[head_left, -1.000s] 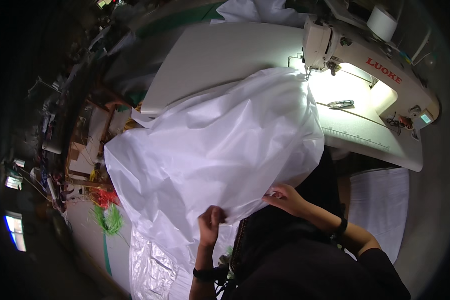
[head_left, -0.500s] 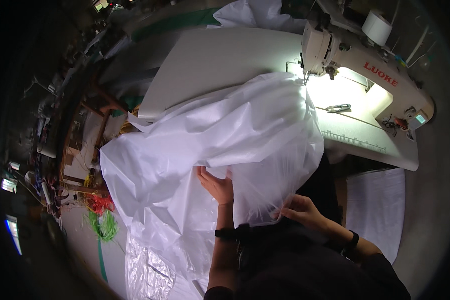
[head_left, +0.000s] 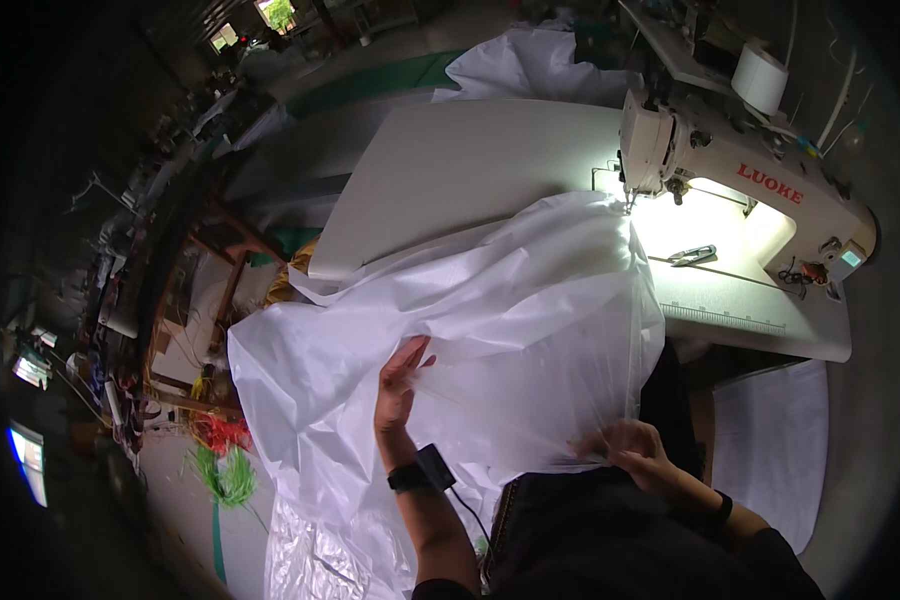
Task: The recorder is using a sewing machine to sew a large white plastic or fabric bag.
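Note:
A large white plastic-like sheet [head_left: 320,390] drapes from under the needle of a white sewing machine [head_left: 760,190] and spreads over my lap. A thin translucent film [head_left: 515,400] lies along its near side, stretched between my two hands. My left hand [head_left: 400,385] rests against the sheet with its fingers stretched out and the thumb apart. At the film's near right edge, my right hand [head_left: 630,448] is closed in a pinch on it, slightly blurred. The sheet's end at the needle is lit by the machine's lamp.
Thread snips [head_left: 693,256] lie on the machine bed beside a printed ruler scale [head_left: 725,318]. A white thread cone [head_left: 760,78] stands behind the machine. White folded sheets [head_left: 770,440] sit at the right. Red strands [head_left: 220,432] and green strands [head_left: 225,475] hang at the left.
My left hand has shifted left, its fingers now straighter and in plain view. My right hand has moved slightly right, with the film pulled wider. The whole view has tilted up a little.

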Action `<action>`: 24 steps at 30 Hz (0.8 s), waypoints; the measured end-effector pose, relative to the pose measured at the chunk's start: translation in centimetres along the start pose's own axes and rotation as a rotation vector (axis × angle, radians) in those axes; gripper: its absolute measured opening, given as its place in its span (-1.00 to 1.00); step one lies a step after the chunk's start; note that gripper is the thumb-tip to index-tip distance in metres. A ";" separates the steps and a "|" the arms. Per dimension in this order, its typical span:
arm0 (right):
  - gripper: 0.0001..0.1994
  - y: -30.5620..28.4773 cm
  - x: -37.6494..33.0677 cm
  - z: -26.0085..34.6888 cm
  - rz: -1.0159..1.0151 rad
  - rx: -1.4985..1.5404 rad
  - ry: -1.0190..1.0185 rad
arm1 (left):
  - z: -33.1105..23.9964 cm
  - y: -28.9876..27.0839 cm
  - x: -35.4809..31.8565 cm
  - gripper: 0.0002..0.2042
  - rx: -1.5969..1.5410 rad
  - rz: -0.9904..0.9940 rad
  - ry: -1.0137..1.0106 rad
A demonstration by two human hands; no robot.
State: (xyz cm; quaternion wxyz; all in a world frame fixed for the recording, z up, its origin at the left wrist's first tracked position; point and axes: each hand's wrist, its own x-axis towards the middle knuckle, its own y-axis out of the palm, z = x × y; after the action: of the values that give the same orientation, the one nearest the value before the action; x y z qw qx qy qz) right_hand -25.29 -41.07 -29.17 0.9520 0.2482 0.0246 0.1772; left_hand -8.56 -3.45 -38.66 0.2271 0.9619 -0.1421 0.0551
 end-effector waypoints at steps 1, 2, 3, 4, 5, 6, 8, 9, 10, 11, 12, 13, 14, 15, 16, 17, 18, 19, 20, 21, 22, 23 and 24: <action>-0.80 0.0 0.0 0.2 0.000 0.011 -0.014 | -0.9 -0.4 -0.1 -0.46 -0.030 0.044 -0.033; -0.79 0.0 -0.1 0.4 -0.019 0.085 -0.040 | -1.4 -0.4 0.1 -0.46 -0.029 0.046 -0.034; -0.78 0.0 -0.1 0.6 -0.037 0.161 -0.064 | -1.7 -0.2 0.4 -0.45 0.210 -0.095 -0.064; -0.78 0.0 -0.1 0.9 -0.038 0.166 -0.064 | -2.1 0.0 0.6 -0.43 0.459 -0.292 -0.106; -0.78 0.1 -0.2 1.0 -0.025 0.206 -0.057 | -1.7 0.7 1.5 -0.42 0.859 -0.359 0.001; -0.78 0.1 -0.2 1.2 -0.019 0.256 -0.062 | -1.3 1.4 2.2 -0.42 1.207 -0.318 0.293; -0.79 0.4 -0.4 1.4 0.009 0.238 -0.075 | -0.2 2.7 3.5 -0.42 1.526 -0.511 0.378; -0.80 0.5 -0.5 1.4 0.020 0.252 -0.044 | 0.4 3.2 4.2 -0.42 1.530 -0.514 0.377; -0.82 0.6 -0.6 1.4 0.027 0.258 0.004 | 1.1 3.4 4.8 -0.44 1.617 -0.595 0.382; -0.82 0.6 -0.6 1.4 0.030 0.262 -0.014 | 1.6 3.4 5.2 -0.45 1.704 -0.682 0.400; -0.82 0.6 -0.7 1.4 0.018 0.247 0.014 | 2.0 3.2 5.6 -0.45 1.697 -0.682 0.389; -0.83 0.7 -0.7 1.4 0.012 0.243 0.026 | 2.4 2.8 6.0 -0.49 1.695 -0.701 0.362; -0.83 0.7 -0.8 1.5 0.012 0.230 0.036 | 2.7 2.3 6.4 -0.52 1.702 -0.714 0.350; -0.82 0.8 -0.9 1.6 0.005 0.203 0.067 | 2.8 1.7 6.5 -0.66 1.695 -0.737 0.388; -0.81 0.8 -0.9 1.7 -0.004 0.197 0.073 | 2.6 1.2 6.5 -0.66 1.701 -0.721 0.375; -0.81 0.8 -1.0 1.8 -0.006 0.186 0.094 | 2.3 0.8 6.3 -0.74 1.589 -0.692 0.369; -0.80 0.9 -1.1 2.0 -0.023 0.168 0.095 | 1.6 0.5 5.7 -0.81 1.476 -0.650 0.360; -0.78 0.9 -1.2 2.1 -0.044 0.148 0.107 | 0.9 0.5 4.9 -0.89 1.468 -0.619 0.309; -0.78 1.0 -1.2 2.2 -0.047 0.152 0.095 | -0.4 0.6 3.3 -0.91 0.786 -0.477 0.032; -0.76 0.9 -1.2 2.3 -0.119 0.188 0.105 | -2.1 0.9 1.2 -0.90 0.618 -0.480 -0.263; -0.74 1.0 -1.2 2.4 -0.197 0.221 0.148 | -3.1 2.0 -1.1 -0.86 0.429 -0.516 -0.214; -0.74 0.9 -1.1 2.4 -0.138 0.299 0.126 | -5.0 2.5 -3.1 -0.74 0.342 -0.296 -0.281; -0.74 1.1 -1.2 2.4 -0.140 0.288 0.160 | -6.8 3.4 -5.5 -0.56 0.281 -0.057 -0.333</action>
State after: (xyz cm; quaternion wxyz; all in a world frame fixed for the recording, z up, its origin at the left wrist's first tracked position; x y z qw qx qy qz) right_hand -26.40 -41.69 -26.64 0.9117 0.3647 0.1425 0.1244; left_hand -15.06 -1.93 -32.13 0.0659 0.9835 -0.1411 -0.0915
